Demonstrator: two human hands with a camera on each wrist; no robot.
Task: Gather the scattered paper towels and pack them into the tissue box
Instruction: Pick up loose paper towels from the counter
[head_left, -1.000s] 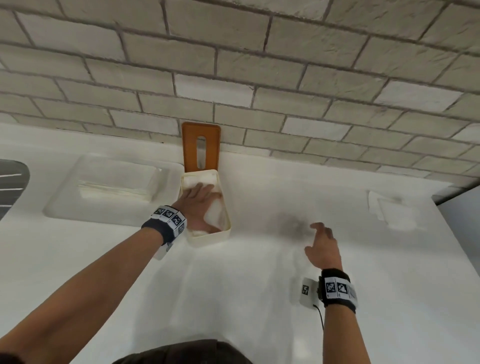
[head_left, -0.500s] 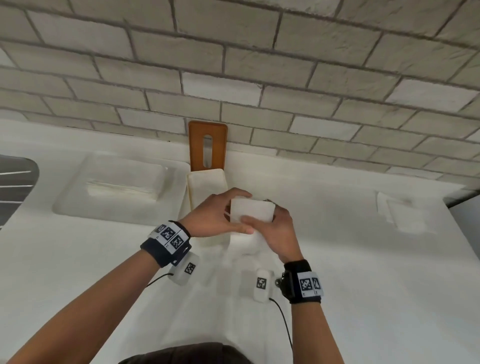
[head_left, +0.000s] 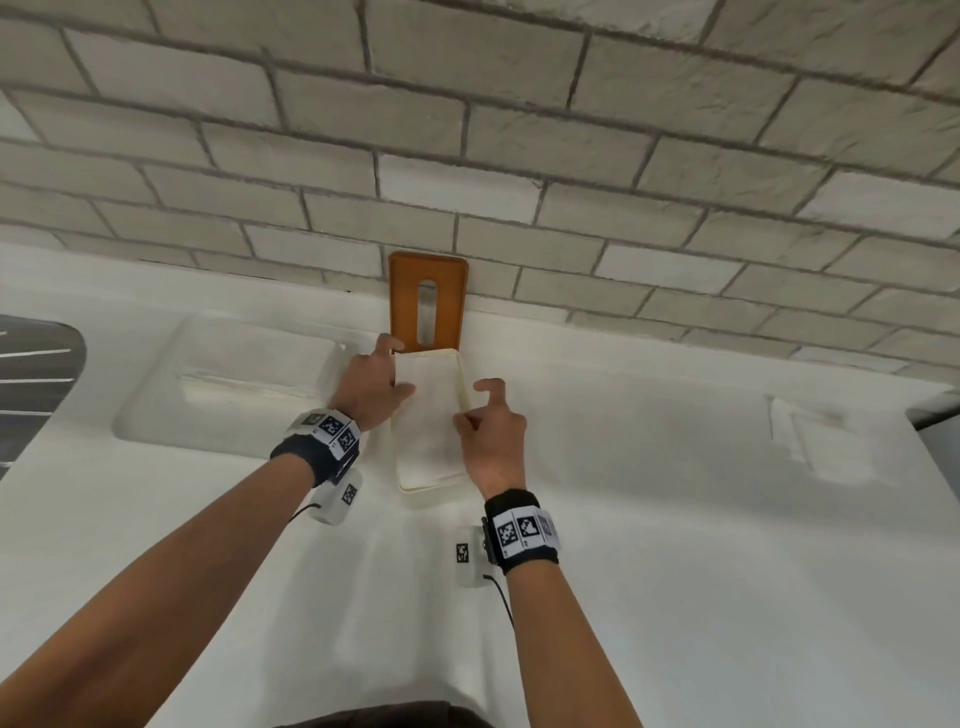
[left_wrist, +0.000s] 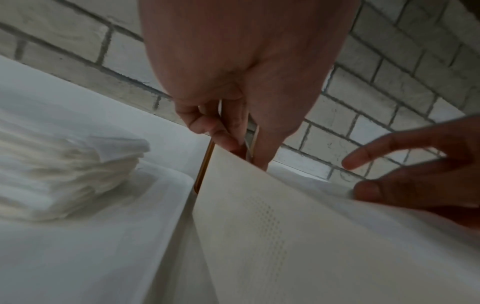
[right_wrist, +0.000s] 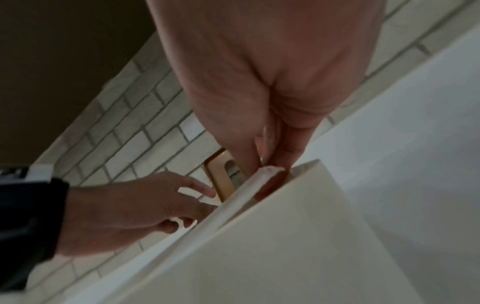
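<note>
Paper towels (head_left: 431, 410) lie flat atop the tissue box (head_left: 434, 496), long axis toward the wall. Left hand (head_left: 371, 387) and right hand (head_left: 493, 436) pinch opposite long edges, equally near, poised to press downward.

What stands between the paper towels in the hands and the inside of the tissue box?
Nothing visible. The orange slotted lid leans against the brick wall, so the cream tissue box is open, and the folded white paper towels already lie in its opening.
</note>
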